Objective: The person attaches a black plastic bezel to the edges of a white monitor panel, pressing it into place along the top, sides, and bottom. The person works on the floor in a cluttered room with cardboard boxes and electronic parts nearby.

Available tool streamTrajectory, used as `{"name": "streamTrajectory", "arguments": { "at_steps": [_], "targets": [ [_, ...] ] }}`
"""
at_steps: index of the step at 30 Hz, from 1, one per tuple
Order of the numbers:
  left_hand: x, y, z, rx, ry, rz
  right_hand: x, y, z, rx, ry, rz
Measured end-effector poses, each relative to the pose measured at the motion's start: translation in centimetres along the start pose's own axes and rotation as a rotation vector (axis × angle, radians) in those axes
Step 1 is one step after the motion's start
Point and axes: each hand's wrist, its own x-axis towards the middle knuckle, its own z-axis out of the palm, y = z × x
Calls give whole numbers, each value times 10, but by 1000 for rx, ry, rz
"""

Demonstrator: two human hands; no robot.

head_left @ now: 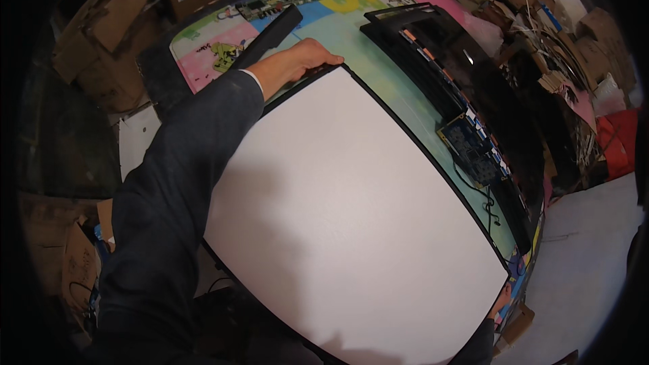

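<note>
A large white flat panel [351, 223] with a thin black rim fills the middle of the view, lying over a colourful play mat [378, 61]. My left hand [307, 57] reaches forward in a dark sleeve and grips the panel's far left corner. At the panel's near right corner, my right hand [501, 299] holds the edge; only a few fingers and a bit of dark sleeve show there.
A black screen frame [466, 94] with a blue circuit board [473, 152] and thin wires lies right of the panel. A green circuit board [284, 0] and a black strip [270, 35] sit at the mat's far end. Cardboard boxes [115, 20] and clutter ring the area.
</note>
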Motion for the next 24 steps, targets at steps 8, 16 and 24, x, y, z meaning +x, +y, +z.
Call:
{"name": "streamTrajectory", "arguments": {
  "at_steps": [8,16,24],
  "targets": [
    [9,-3,-4,-50,-48,-2,-4,-12,5,20,-8,44],
    [15,-12,-12,-70,-130,-12,-6,-34,14,174,-43,243],
    [8,-9,-9,-113,-176,30,18,-72,-57,-473,137,514]
  ]
}}
